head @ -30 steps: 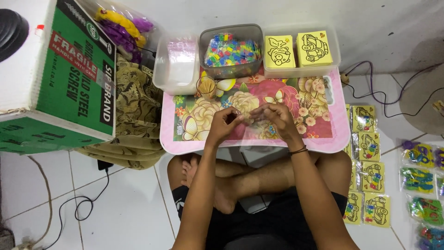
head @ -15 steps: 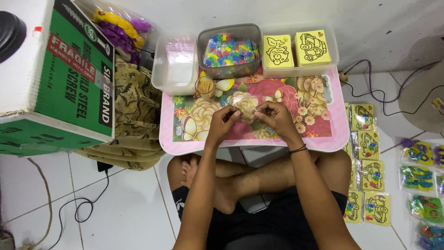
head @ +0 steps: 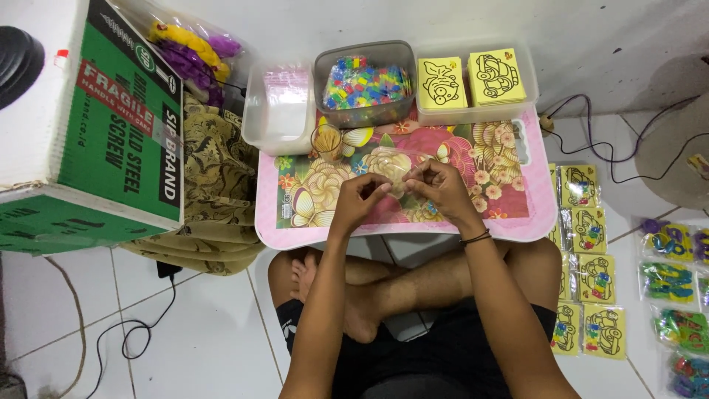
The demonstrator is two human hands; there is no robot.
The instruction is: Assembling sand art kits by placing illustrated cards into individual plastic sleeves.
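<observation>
the person sits cross-legged behind a pink flowered tray (head: 295, 229). over its middle, the left hand (head: 360, 198) and right hand (head: 441, 188) both pinch a small clear plastic bag (head: 402, 174) between curled fingers. beyond stand a tub of coloured pieces (head: 363, 85) and yellow cards (head: 473, 77).

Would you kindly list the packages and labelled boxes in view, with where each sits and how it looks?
Cardboard box: far left, large, green and white sides, red label band.
Yellow picture cards: clear tray behind the lap table, square, black line drawings.
Bagged yellow cards: floor at right, in a column.
Colourful bagged pieces: far right floor.
Small clear bag: between left hand and right hand.
</observation>
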